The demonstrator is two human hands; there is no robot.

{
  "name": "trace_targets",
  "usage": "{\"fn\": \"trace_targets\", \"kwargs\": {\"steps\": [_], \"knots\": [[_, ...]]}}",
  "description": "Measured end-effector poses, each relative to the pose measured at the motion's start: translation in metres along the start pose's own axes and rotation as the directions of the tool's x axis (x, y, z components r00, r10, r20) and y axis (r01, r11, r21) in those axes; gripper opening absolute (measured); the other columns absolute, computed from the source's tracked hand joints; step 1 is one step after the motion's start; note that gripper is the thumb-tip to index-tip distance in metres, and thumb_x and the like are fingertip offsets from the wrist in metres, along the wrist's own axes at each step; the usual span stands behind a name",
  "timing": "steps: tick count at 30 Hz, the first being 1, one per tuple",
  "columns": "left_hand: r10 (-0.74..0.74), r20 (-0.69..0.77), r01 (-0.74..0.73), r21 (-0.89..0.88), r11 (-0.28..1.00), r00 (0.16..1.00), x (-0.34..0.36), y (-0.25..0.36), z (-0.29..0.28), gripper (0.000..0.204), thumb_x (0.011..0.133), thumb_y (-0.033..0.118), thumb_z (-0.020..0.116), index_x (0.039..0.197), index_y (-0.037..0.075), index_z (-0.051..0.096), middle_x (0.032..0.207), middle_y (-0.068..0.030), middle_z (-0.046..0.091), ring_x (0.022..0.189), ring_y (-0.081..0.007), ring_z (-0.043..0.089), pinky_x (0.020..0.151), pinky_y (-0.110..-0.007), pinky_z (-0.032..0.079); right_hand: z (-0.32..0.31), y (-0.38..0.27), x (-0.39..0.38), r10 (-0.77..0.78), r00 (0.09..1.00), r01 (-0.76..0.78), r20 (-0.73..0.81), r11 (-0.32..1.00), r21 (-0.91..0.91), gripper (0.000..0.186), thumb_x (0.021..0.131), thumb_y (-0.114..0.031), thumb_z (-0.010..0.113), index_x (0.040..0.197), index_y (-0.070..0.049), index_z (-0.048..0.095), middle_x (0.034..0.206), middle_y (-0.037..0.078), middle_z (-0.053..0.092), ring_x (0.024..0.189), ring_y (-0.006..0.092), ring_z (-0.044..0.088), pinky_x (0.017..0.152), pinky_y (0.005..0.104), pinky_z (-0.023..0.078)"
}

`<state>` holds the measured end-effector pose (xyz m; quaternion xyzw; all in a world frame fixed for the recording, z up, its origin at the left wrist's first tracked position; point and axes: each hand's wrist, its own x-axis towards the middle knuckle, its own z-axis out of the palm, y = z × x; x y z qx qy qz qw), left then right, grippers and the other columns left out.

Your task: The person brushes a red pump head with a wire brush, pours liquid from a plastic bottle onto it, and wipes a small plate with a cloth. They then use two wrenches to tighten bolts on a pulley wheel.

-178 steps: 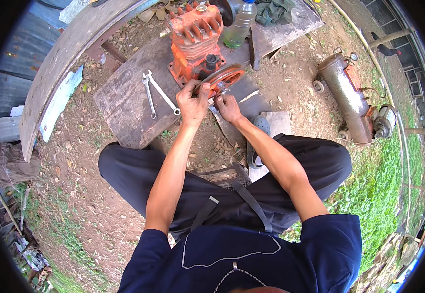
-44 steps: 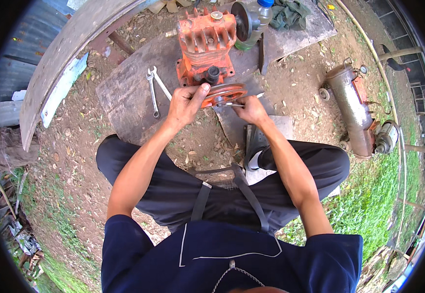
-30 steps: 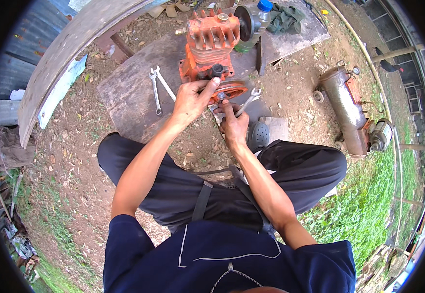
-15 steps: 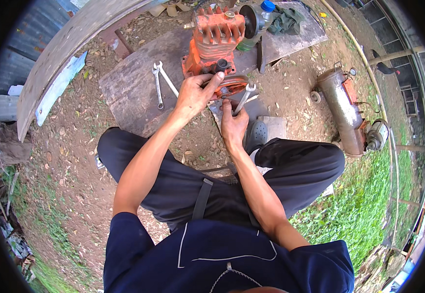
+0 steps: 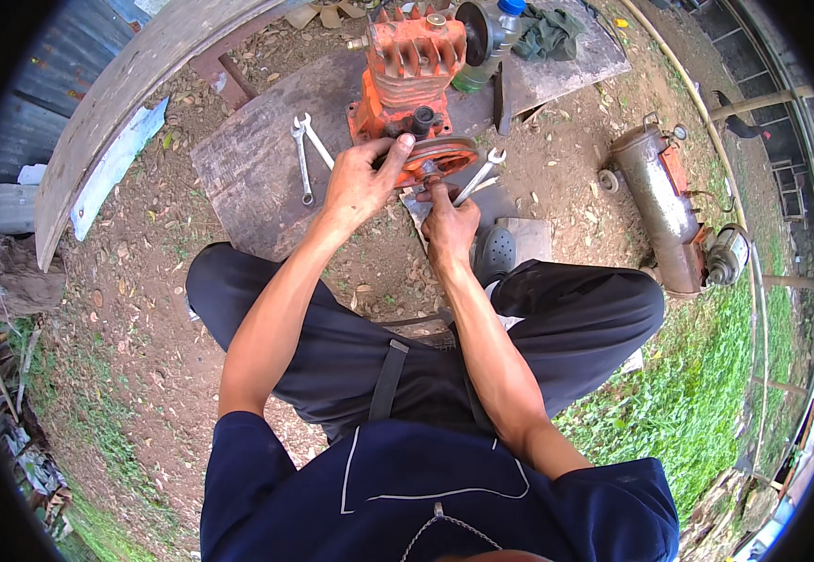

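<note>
An orange finned air compressor pump (image 5: pixel 414 70) stands on a worn board, its orange pulley wheel (image 5: pixel 454 157) facing me. My left hand (image 5: pixel 360 187) grips the left rim of this pulley, thumb on top near a black round fitting (image 5: pixel 423 119). At the pulley's hub, the fingertips of my right hand (image 5: pixel 450 225) are pinched at the central shaft or bolt. That hand also holds an open-ended wrench (image 5: pixel 482 176), its jaw pointing up and right. What exactly the fingertips touch is partly hidden.
Two wrenches (image 5: pixel 303 169) lie on the board (image 5: pixel 238 178) left of the pump. Behind it are a bottle with a blue cap (image 5: pixel 512 7) and a dark cloth (image 5: pixel 549 36). A rusty metal tank (image 5: pixel 655 211) lies on the ground at right.
The pulley shows more openly between my hands and appears turned or tilted. My right fingers have moved up to its hub, and the wrench has swung further right.
</note>
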<state>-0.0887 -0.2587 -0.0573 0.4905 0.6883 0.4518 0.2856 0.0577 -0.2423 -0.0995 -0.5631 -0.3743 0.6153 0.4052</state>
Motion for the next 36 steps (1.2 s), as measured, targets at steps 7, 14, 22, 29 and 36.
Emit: {"fn": "trace_targets", "kwargs": {"steps": [7, 14, 22, 29, 36], "knots": [[0.033, -0.173, -0.044, -0.060, 0.997, 0.984, -0.011, -0.008, 0.001, 0.046, 0.097, 0.043, 0.057, 0.105, 0.000, 0.069, 0.096, -0.0184, 0.067, 0.083, -0.0261, 0.065, 0.077, -0.035, 0.050, 0.004, 0.029, 0.008, -0.274, 0.959, 0.271, -0.069, 0.961, -0.052, 0.030, 0.091, -0.027, 0.067, 0.087, 0.001, 0.060, 0.058, 0.001, 0.052, 0.041, 0.0080, 0.041, 0.038, 0.0264, 0.031], [-0.176, -0.226, 0.120, -0.239, 0.963, 0.958, -0.028, -0.030, 0.004, 0.049, 0.098, 0.042, 0.057, 0.113, -0.004, 0.062, 0.097, -0.0135, 0.065, 0.084, -0.0223, 0.063, 0.078, -0.035, 0.050, 0.001, 0.008, 0.002, -0.260, 0.965, 0.235, -0.036, 0.917, -0.321, 0.041, 0.090, -0.035, 0.063, 0.075, 0.003, 0.067, 0.059, 0.003, 0.059, 0.049, 0.0118, 0.050, 0.047, 0.0288, 0.039], [-0.609, 0.070, 0.401, -0.810, 0.428, 0.790, -0.055, -0.047, 0.035, 0.026, 0.096, 0.026, 0.055, 0.104, 0.002, 0.058, 0.104, -0.0085, 0.059, 0.093, -0.0186, 0.058, 0.079, -0.036, 0.053, 0.002, 0.001, -0.010, -0.404, 0.914, 0.385, -0.047, 0.897, -0.215, 0.027, 0.087, -0.024, 0.070, 0.090, 0.001, 0.064, 0.069, 0.002, 0.060, 0.062, 0.0092, 0.051, 0.057, 0.0276, 0.042], [-0.436, 0.351, 0.519, -0.775, 0.361, 0.829, -0.060, -0.011, 0.050, 0.038, 0.092, 0.031, 0.067, 0.115, 0.002, 0.058, 0.113, -0.0110, 0.064, 0.101, -0.0200, 0.060, 0.085, -0.038, 0.052, -0.066, -0.009, 0.015, -0.431, 0.868, 0.497, 0.249, 0.754, -0.429, 0.046, 0.097, -0.043, 0.059, 0.087, 0.002, 0.066, 0.062, 0.005, 0.057, 0.059, 0.0104, 0.048, 0.054, 0.0305, 0.041], [-0.522, 0.241, 0.370, -0.916, 0.158, 0.818, -0.053, -0.003, 0.086, 0.037, 0.084, 0.025, 0.078, 0.109, 0.003, 0.063, 0.099, -0.0062, 0.067, 0.088, -0.0160, 0.062, 0.081, -0.031, 0.054, -0.110, -0.092, 0.046, -0.206, 0.815, 0.565, 0.542, 0.489, -0.664, 0.049, 0.095, -0.048, 0.059, 0.081, -0.002, 0.069, 0.055, 0.006, 0.055, 0.051, 0.0122, 0.045, 0.048, 0.0325, 0.037]]}}
